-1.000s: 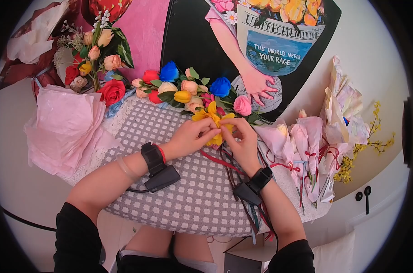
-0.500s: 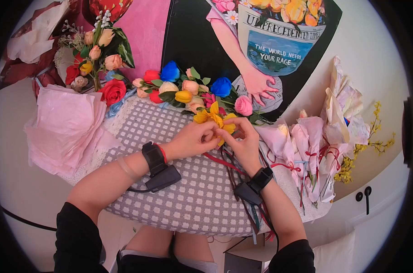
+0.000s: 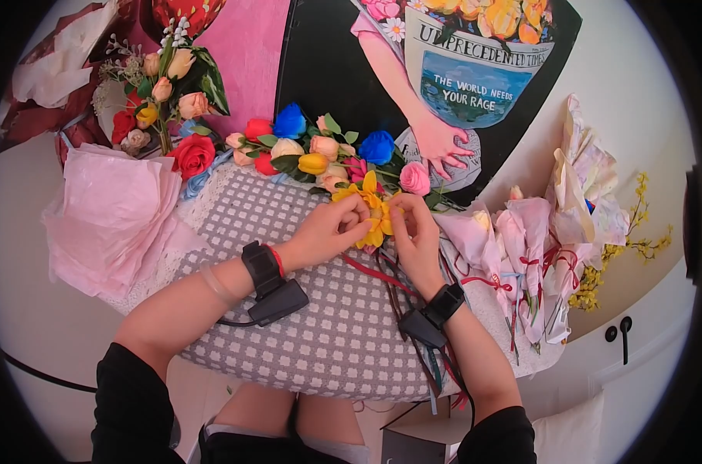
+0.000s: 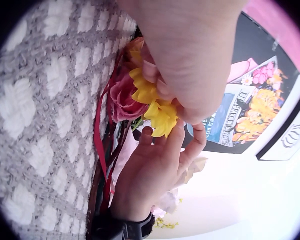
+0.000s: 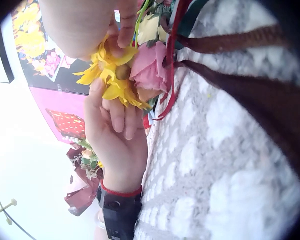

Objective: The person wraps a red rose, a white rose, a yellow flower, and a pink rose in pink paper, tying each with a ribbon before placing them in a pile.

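A yellow flower (image 3: 376, 214) with spread petals is between the two hands near the table's far side. The left hand (image 3: 329, 230) pinches its petals from the left, fingers curled. From the right, the right hand (image 3: 415, 246) pinches petals at the other edge between thumb and fingers. In the right wrist view the yellow flower (image 5: 110, 70) shows its petals, with a pink rose (image 5: 150, 67) close beside it. The left wrist view shows the yellow petals (image 4: 162, 117) by both hands' fingertips; the flower's stem is hidden.
Loose artificial flowers (image 3: 312, 163) lie along the back. Pink wrapping sheets (image 3: 107, 220) are stacked at left. Wrapped single flowers (image 3: 513, 232) lie at right. Red and dark ribbons (image 3: 393, 298) hang over the checked cloth (image 3: 304, 340). A painting (image 3: 328, 69) stands behind.
The hands came closer together over the flower, then moved slightly apart. The flower has turned, and more of its face and petals show between the fingers.
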{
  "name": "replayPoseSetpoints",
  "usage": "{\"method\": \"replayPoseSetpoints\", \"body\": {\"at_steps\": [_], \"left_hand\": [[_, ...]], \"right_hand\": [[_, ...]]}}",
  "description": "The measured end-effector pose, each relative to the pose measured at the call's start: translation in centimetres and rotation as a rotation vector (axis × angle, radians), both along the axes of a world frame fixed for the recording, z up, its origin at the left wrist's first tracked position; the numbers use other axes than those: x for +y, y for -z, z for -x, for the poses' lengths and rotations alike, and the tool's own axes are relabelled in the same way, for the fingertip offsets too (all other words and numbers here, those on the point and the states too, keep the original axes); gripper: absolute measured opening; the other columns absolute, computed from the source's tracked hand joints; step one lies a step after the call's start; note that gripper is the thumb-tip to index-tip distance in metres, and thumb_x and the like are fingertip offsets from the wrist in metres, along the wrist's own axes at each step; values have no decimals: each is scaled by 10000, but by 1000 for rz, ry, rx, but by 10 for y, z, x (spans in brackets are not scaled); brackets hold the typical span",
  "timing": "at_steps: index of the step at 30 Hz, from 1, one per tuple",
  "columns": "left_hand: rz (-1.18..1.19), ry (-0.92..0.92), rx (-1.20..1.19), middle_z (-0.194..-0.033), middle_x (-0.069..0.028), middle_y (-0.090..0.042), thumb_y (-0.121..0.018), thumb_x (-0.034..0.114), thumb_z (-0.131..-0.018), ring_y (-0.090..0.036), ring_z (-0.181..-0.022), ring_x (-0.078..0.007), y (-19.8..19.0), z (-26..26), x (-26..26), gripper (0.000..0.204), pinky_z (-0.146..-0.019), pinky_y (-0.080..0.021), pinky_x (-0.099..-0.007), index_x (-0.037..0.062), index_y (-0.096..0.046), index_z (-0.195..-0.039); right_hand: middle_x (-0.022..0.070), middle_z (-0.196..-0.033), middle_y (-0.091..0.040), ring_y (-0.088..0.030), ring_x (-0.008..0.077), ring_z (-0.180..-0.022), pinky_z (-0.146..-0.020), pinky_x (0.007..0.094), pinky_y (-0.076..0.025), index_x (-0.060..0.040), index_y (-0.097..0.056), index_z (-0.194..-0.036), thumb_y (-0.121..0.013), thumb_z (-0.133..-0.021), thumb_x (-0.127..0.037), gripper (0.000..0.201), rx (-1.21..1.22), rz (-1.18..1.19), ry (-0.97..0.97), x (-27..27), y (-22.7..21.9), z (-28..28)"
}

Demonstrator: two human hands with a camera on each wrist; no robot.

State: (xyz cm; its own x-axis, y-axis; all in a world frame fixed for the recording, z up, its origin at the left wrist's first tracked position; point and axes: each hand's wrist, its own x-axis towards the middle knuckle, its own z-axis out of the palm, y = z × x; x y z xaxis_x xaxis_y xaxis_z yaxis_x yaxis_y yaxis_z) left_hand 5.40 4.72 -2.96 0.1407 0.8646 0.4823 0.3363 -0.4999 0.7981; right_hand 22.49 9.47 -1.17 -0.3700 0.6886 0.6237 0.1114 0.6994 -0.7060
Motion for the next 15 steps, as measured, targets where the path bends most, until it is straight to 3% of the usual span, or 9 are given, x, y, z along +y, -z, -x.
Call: {"method": "replayPoseSetpoints", "body": {"at_steps": [4, 10, 15], "left_hand": [[-12, -1, -20, -533, 41, -376, -546, 121, -864, -321, -503, -27, 0, 0, 0, 121, -484, -277, -212, 37, -460, -859], [-45, -21, -52, -505, 28, -388, -556, 137, -852, -331, -466, -43, 1, -1, 2, 124, -456, -274, -227, 34, -487, -840], [-61, -67, -58, -471, 16, -395, -568, 153, -839, -341, -425, -63, 4, -2, 4, 123, -430, -278, -248, 33, -540, -833]], "right_hand": [[69, -834, -540, -523, 129, -624, -559, 237, -419, -11, -554, -912, -497, -846, -22, 89, -27, -175, -1, 8, 6, -1], [83, -863, -527, -556, 152, -682, -586, 250, -439, -10, -555, -896, -518, -808, -26, 97, -137, -46, -61, 2, 0, -5], [97, -905, -509, -567, 153, -670, -623, 247, -471, -10, -547, -908, -593, -774, -56, 149, -119, -91, -122, -6, -5, 1]]}}
